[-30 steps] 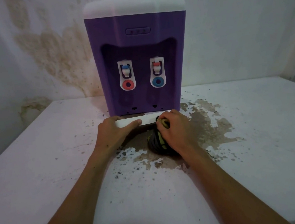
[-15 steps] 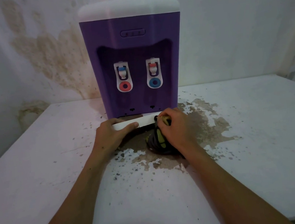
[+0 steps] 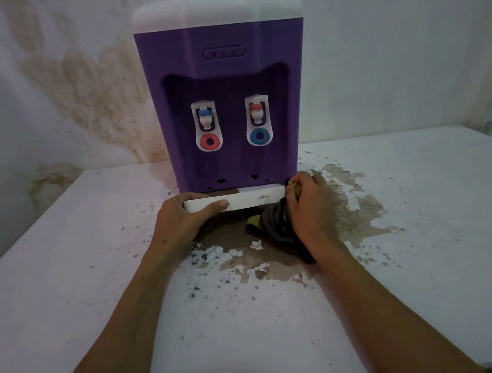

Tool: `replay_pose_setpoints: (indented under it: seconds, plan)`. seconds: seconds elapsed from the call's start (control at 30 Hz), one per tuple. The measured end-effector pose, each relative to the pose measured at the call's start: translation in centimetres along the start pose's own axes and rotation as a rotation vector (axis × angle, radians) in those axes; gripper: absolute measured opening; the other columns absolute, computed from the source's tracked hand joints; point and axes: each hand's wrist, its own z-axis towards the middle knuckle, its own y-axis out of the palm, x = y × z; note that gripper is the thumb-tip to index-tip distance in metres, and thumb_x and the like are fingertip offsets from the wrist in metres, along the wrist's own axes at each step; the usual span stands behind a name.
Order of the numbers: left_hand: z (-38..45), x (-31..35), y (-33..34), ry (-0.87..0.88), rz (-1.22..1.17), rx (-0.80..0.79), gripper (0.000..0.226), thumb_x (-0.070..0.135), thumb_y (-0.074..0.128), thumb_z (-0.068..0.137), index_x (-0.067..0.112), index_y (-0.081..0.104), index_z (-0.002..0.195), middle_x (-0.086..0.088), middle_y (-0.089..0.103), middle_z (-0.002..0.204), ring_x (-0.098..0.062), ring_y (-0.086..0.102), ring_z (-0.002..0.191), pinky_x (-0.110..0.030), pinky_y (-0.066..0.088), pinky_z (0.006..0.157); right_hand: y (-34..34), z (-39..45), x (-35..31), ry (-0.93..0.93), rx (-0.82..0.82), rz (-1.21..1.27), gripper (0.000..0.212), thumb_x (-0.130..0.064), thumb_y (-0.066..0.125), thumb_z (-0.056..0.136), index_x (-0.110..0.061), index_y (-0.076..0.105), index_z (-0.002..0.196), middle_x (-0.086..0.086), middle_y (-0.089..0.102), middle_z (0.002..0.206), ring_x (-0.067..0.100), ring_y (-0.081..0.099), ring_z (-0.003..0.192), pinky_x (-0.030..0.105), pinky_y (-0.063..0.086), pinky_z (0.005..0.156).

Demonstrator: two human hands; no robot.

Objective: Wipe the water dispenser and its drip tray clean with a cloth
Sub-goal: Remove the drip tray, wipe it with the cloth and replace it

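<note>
In the head view, the purple water dispenser [image 3: 227,95] stands at the upper centre of the frame on a white table [image 3: 429,225] with peeling paint, its white drip tray [image 3: 249,199] just below its base. The left hand [image 3: 181,225] grips the tray's left end, thumb along the front. The right hand [image 3: 309,206] clutches a bunched dark cloth [image 3: 277,222] against the tray's right end.

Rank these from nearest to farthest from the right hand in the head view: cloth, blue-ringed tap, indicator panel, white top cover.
1. cloth, gripped in the right hand
2. blue-ringed tap, above it
3. indicator panel, higher, upper front
4. white top cover, at the very top
</note>
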Motion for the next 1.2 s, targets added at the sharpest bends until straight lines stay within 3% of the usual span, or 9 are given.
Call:
replay_pose_setpoints:
  seconds: [0.07, 0.17, 0.23, 0.33, 0.53, 0.73, 0.83, 0.93, 1.2]
  plan:
    - [-0.1, 0.1, -0.1, -0.043, -0.072, 0.007, 0.048, 0.050, 0.086, 0.068, 0.023, 0.073, 0.105, 0.005, 0.070, 0.104, -0.014, 0.064, 0.101, -0.027, 0.055, 0.080, -0.1, -0.1, 0.1, -0.055, -0.014, 0.013, 0.017, -0.023, 0.053, 0.103, -0.012, 0.062, 0.112, 0.005, 0.058, 0.115, 0.011, 0.049, 0.088, 0.021, 0.040, 0.075]
    - [-0.1, 0.3, -0.4, -0.118, -0.159, 0.009, 0.067, 0.059, 0.085, 0.058, 0.021, 0.070, 0.111, -0.001, 0.071, 0.111, -0.022, 0.065, 0.107, -0.040, 0.059, 0.090, 0.1, -0.7, -0.6, -0.228, -0.104, 0.077, 0.019, -0.027, 0.060, 0.099, -0.016, 0.063, 0.114, 0.000, 0.058, 0.113, 0.007, 0.052, 0.089, 0.007, 0.036, 0.072]
    - [-0.2, 0.4, -0.6, -0.141, -0.184, 0.007, 0.073, 0.058, 0.085, 0.061, 0.018, 0.068, 0.119, -0.003, 0.071, 0.112, -0.023, 0.067, 0.104, -0.036, 0.061, 0.084, 0.5, -1.0, -1.3, -0.300, -0.161, 0.109, 0.022, -0.028, 0.064, 0.097, -0.017, 0.064, 0.116, -0.003, 0.057, 0.112, 0.006, 0.052, 0.092, 0.006, 0.037, 0.075]
    - [-0.5, 0.7, -0.9, -0.138, -0.230, 0.016, 0.061, 0.045, 0.084, 0.074, 0.013, 0.066, 0.122, -0.004, 0.072, 0.110, -0.021, 0.069, 0.100, -0.027, 0.059, 0.072, 0.8, -0.6, -1.4, -0.207, -0.097, 0.111, 0.021, -0.026, 0.063, 0.098, -0.016, 0.064, 0.116, -0.001, 0.057, 0.112, 0.008, 0.051, 0.093, 0.010, 0.038, 0.076]
    - [-0.5, 0.7, -1.0, -0.199, -0.369, 0.013, 0.067, 0.050, 0.087, 0.066, 0.013, 0.067, 0.118, -0.003, 0.075, 0.103, -0.024, 0.072, 0.098, -0.045, 0.061, 0.088, 0.1, 0.3, 0.2, 0.015, 0.055, 0.198, 0.015, -0.024, 0.059, 0.100, -0.017, 0.065, 0.112, -0.002, 0.065, 0.107, 0.012, 0.059, 0.094, 0.022, 0.045, 0.077]
    - [-0.4, 1.1, -1.1, -0.261, -0.603, 0.078, 0.064, 0.048, 0.086, 0.067, 0.007, 0.069, 0.112, -0.010, 0.077, 0.101, -0.022, 0.074, 0.085, -0.033, 0.060, 0.075, -0.4, 0.1, -0.6, -0.039, -0.005, 0.390, 0.016, -0.029, 0.061, 0.099, -0.022, 0.066, 0.114, -0.014, 0.065, 0.102, -0.007, 0.059, 0.094, 0.009, 0.047, 0.077]
    - [-0.5, 1.8, -1.2, -0.303, -0.819, 0.106, 0.046, 0.037, 0.080, 0.079, 0.008, 0.068, 0.113, -0.002, 0.079, 0.098, -0.011, 0.076, 0.085, -0.022, 0.059, 0.068, 0.0, -0.6, -1.2, -0.078, -0.008, 0.386, 0.017, -0.034, 0.062, 0.099, -0.026, 0.064, 0.113, -0.018, 0.064, 0.102, -0.008, 0.059, 0.095, 0.013, 0.050, 0.078]
    - [-0.7, 1.9, -0.9, -0.305, -0.915, 0.081, 0.046, 0.035, 0.077, 0.085, 0.010, 0.065, 0.122, -0.004, 0.077, 0.109, -0.019, 0.074, 0.102, -0.033, 0.060, 0.085, 0.3, -1.0, -1.9, -0.117, 0.001, 0.382, 0.018, -0.039, 0.062, 0.098, -0.031, 0.062, 0.113, -0.020, 0.064, 0.103, -0.003, 0.061, 0.096, 0.022, 0.055, 0.081]
    - [-1.1, 2.2, 1.5, -0.254, -0.970, -0.047, 0.067, 0.009, 0.084, 0.076, 0.009, 0.054, 0.135, -0.012, 0.071, 0.124, -0.025, 0.071, 0.110, -0.046, 0.057, 0.097, 1.2, -2.5, -3.5, -0.297, 0.122, 0.282, 0.020, -0.021, 0.069, 0.095, -0.015, 0.064, 0.113, -0.002, 0.063, 0.106, 0.002, 0.056, 0.093, 0.005, 0.043, 0.082]
